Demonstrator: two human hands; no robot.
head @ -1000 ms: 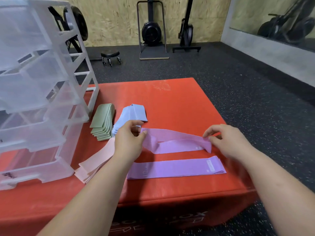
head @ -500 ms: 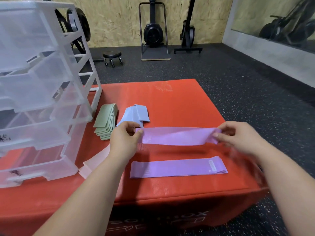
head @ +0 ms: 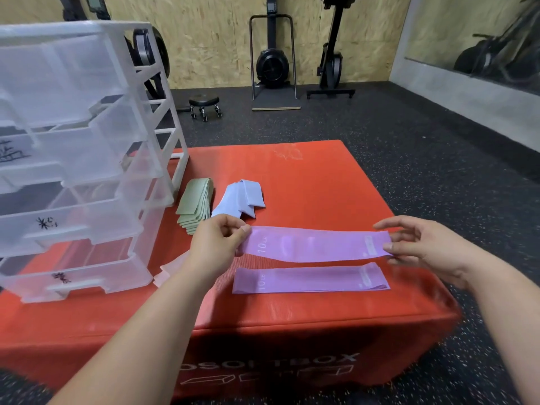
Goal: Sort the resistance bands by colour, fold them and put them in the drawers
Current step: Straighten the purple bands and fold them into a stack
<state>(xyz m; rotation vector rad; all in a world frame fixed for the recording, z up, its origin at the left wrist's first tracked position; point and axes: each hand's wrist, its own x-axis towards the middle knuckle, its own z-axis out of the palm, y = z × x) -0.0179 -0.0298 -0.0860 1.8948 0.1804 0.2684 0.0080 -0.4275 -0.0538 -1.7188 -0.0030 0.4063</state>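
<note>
A purple resistance band (head: 315, 245) is stretched flat in the air between my hands. My left hand (head: 216, 247) pinches its left end and my right hand (head: 420, 247) pinches its right end. Below it a second purple band (head: 309, 279) lies flat on the red soft box (head: 292, 176). A stack of green bands (head: 195, 206) and a heap of light blue bands (head: 242, 197) lie behind my left hand. Pink bands (head: 168, 270) show partly under my left forearm. The clear plastic drawer unit (head: 73, 159) stands on the box at the left, its drawers pulled out.
The red soft box ends just beyond my right hand, with dark rubber floor (head: 409, 135) around it. Gym machines (head: 273, 62) and a small wheeled stool (head: 204, 105) stand far back by the wooden wall.
The crumpled purple band has been pulled out flat and lifted between my hands; my right hand has moved right. The camera has tilted a little.
</note>
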